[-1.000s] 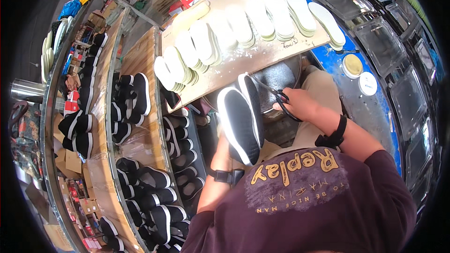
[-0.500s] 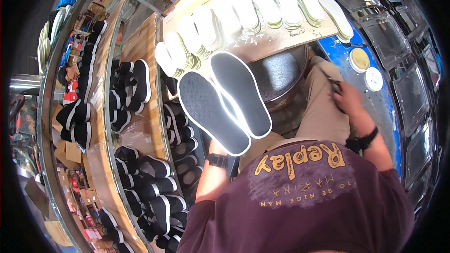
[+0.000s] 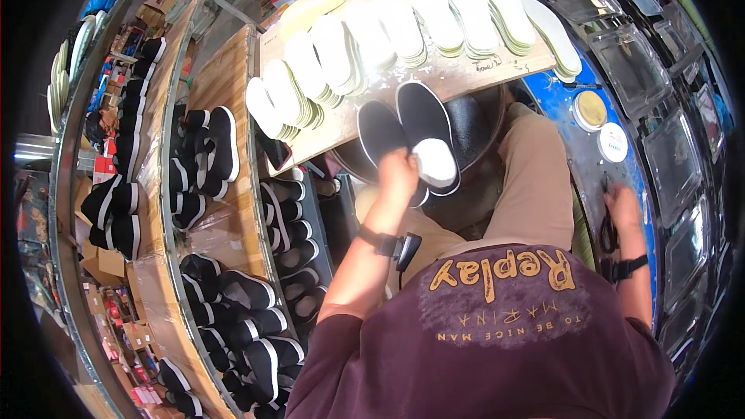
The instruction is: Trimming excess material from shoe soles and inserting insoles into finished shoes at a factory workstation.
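Observation:
My left hand (image 3: 398, 174) grips a pair of black slip-on shoes (image 3: 424, 118) with white sole edges, over my lap by the front edge of the board. Their toes point away from me. White lining or an insole shows in the opening of the right shoe; my fingers cover much of the left one's opening. On the right, my right hand (image 3: 623, 206) is at the side bench, its fingers curled at dark-handled scissors (image 3: 608, 233) that look laid along the bench top. Exactly how the fingers meet the scissors is hard to see.
Stacks of white insoles (image 3: 334, 54) line the board (image 3: 485, 70) ahead. Beneath it sits a dark round basin (image 3: 477, 120). Two round tubs (image 3: 613, 142) and a pen stand on the blue bench. Racks of black shoes (image 3: 260, 310) fill the left; clear plastic trays (image 3: 683, 147) line the right.
The shoes, earlier held up with soles showing, are turned over and lowered, uppers now visible. My right hand has moved from above my thigh rightward to the bench with the scissors.

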The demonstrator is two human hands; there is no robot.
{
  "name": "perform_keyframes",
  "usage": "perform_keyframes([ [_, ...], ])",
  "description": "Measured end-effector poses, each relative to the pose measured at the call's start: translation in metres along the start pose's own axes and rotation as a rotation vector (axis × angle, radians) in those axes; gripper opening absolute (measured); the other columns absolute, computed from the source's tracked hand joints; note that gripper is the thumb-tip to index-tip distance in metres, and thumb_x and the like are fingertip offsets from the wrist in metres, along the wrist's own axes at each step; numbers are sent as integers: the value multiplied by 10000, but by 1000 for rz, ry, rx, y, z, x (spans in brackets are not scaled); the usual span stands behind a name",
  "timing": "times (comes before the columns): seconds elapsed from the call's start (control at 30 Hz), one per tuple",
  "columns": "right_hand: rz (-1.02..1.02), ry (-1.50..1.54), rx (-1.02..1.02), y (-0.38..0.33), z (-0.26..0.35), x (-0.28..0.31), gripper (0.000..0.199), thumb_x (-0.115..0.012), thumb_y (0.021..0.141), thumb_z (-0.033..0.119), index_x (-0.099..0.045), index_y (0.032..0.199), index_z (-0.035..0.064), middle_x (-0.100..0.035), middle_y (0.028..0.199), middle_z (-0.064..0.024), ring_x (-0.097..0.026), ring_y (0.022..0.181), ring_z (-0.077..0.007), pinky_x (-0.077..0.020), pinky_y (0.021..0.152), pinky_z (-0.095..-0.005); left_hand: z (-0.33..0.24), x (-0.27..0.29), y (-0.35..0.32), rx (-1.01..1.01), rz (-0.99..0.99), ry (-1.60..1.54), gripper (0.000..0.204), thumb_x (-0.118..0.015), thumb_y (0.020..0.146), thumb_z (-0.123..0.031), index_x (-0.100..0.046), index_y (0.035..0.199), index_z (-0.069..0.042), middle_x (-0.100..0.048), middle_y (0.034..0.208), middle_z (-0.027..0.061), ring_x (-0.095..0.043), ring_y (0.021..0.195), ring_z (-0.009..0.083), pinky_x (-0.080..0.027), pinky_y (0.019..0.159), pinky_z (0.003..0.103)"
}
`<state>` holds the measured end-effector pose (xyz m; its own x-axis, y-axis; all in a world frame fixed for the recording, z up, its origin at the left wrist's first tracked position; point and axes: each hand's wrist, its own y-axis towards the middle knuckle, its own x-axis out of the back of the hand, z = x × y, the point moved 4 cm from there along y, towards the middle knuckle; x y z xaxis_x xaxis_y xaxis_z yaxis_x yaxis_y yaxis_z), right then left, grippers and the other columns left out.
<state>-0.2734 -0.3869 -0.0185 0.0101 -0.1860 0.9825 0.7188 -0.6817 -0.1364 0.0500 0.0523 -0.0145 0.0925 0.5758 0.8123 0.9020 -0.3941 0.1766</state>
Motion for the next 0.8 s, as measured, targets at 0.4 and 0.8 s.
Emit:
perform_keyframes([
  [0.4,23,257,1184,65,491,29,175,-596,809,226,-659,861,71,-641,837,-142,-618,850,-345,-494,743,-447,141,167,53,29,-210,165,120,-691,776,-104,-699,852,-11,-673,893,166,-641,899,321,-497,815,394],
  [0.8,-114,120,1306,38,755,-26,253,-711,751,319,-716,823,76,-645,986,-97,-565,1040,-244,-415,907,-366,223,202,139,222,-8,442,386,-820,635,-284,-684,928,-73,-666,1036,124,-617,1017,293,-483,899,401],
])
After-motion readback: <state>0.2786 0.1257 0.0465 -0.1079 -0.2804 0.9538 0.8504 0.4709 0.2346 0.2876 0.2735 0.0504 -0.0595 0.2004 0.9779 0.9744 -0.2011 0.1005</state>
